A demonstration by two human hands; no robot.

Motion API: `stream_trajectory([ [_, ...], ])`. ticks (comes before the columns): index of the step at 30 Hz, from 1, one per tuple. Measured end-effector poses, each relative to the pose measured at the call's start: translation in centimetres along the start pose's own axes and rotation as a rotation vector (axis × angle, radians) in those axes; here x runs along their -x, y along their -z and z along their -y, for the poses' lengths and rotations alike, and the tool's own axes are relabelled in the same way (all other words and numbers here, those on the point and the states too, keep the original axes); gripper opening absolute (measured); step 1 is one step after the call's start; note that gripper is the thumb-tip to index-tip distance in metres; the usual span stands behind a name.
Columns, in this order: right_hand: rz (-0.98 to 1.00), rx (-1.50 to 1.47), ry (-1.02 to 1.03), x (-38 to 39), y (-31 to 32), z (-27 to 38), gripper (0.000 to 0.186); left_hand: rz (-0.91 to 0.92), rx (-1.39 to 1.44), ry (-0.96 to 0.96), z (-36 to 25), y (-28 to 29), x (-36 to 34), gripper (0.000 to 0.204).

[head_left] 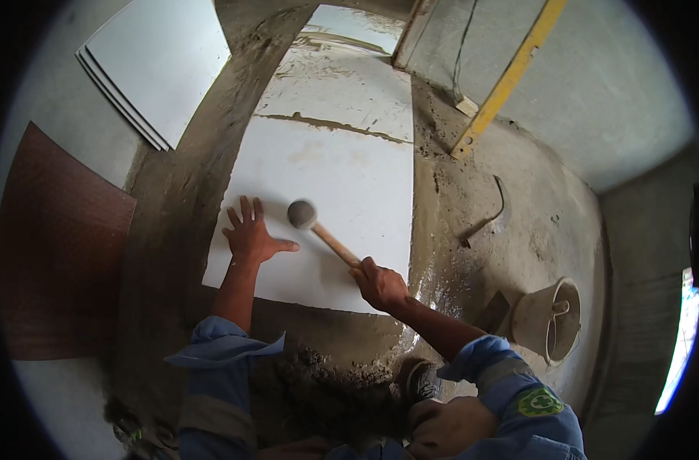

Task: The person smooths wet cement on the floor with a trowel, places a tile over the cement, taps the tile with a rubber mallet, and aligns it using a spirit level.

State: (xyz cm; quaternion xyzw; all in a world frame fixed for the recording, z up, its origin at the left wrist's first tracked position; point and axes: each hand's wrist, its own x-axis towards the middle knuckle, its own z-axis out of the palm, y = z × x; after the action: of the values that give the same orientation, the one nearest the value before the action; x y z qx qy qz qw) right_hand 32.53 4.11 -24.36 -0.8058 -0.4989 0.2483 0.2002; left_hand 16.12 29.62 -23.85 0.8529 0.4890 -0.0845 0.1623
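Observation:
My right hand (381,285) is closed around the wooden handle of a rubber mallet (302,215). The mallet's dark, rounded head is slightly blurred and sits over a large white floor tile (342,180); I cannot tell whether it touches the tile. To the left of the mallet head, my left hand (251,234) lies with fingers spread on the same tile. Beyond a mortar-filled joint, another white tile (342,88) smeared with mud continues the row.
Several white tiles (157,65) lean at the upper left, above a reddish-brown panel (62,253). At right are a yellow level (510,77), a curved metal tool (487,215) and a bucket (529,322) with a handle inside. Wet mortar (326,368) lies at the near edge.

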Motion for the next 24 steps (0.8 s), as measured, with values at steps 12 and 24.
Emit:
stream_trajectory([
  [12, -0.25, -0.219, 0.032, 8.1, 5.0, -0.1, 0.034, -0.061, -0.045, -0.361, -0.5, -4.7, 0.4, 0.09],
  [24, -0.08, -0.043, -0.301, 9.7, 2.6, -5.9, 0.034, 0.028, -0.064, -0.296, -5.3, -1.8, 1.0, 0.089],
])
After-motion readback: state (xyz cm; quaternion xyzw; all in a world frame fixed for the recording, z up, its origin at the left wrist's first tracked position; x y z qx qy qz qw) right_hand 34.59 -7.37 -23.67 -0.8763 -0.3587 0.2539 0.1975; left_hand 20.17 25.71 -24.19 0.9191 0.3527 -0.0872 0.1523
